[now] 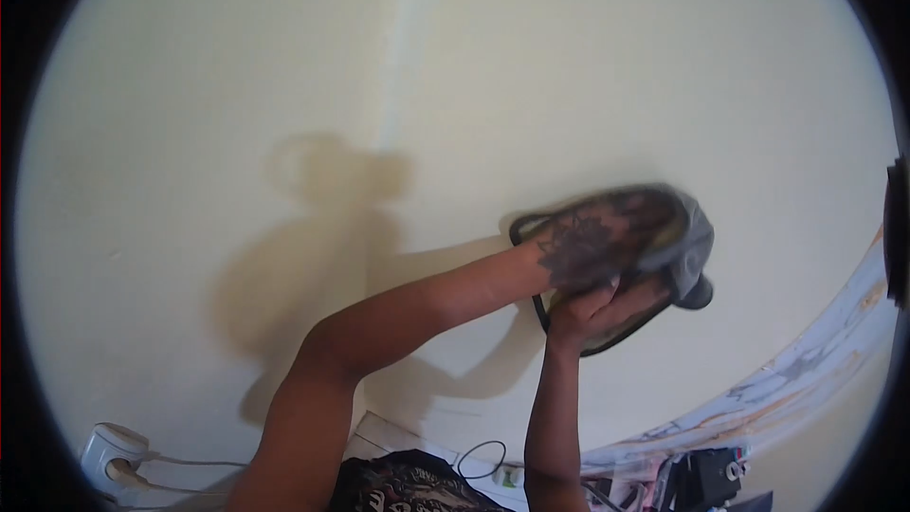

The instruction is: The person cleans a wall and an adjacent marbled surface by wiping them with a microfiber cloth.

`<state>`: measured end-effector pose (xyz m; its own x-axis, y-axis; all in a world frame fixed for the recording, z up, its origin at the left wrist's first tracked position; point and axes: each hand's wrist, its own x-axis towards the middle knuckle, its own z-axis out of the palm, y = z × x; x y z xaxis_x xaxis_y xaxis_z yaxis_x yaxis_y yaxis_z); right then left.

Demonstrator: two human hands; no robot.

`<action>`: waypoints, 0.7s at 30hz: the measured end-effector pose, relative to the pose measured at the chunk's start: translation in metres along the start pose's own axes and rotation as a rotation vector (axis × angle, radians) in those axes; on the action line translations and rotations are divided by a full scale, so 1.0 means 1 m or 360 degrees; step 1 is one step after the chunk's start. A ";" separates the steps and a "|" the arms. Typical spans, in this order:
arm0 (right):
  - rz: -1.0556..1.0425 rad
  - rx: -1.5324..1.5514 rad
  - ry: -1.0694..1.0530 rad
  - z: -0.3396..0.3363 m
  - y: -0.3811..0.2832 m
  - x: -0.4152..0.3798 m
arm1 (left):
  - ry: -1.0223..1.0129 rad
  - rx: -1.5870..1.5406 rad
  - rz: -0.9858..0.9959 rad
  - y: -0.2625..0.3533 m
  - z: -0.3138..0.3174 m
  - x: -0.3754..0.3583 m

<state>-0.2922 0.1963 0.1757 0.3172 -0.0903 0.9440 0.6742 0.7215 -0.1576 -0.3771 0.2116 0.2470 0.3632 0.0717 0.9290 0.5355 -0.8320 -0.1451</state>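
Up in front of the wall, both my hands are at a soft grey item [695,237] with black edging and a dark rounded part at its right end. Its exact kind I cannot make out. My left hand [611,229], with a dark tattoo on its back, reaches into the open side of the item; its fingers are smeared by motion and partly hidden. Just below, my right hand [611,307] is closed on the lower part, thumb showing, the other fingers partly hidden inside the edging.
Pale walls meet at a corner and carry shadows. A white socket [115,456] with a plug and cables sits low on the left. At lower right, dark objects [713,474] stand near a marble-patterned strip [773,393]. A thin black cable [482,460] loops beside my dark patterned clothing.
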 end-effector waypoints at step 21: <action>-0.0509 0.0135 -0.0681 0.030 -0.025 0.081 | 0.0129 -0.1431 -0.0906 -0.038 -0.012 -0.074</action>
<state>-0.3033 0.1915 0.2649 -0.2071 -0.0394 0.9775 0.6307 0.7584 0.1643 -0.4335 0.2307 0.1878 0.1671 0.5685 0.8055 -0.1607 -0.7904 0.5911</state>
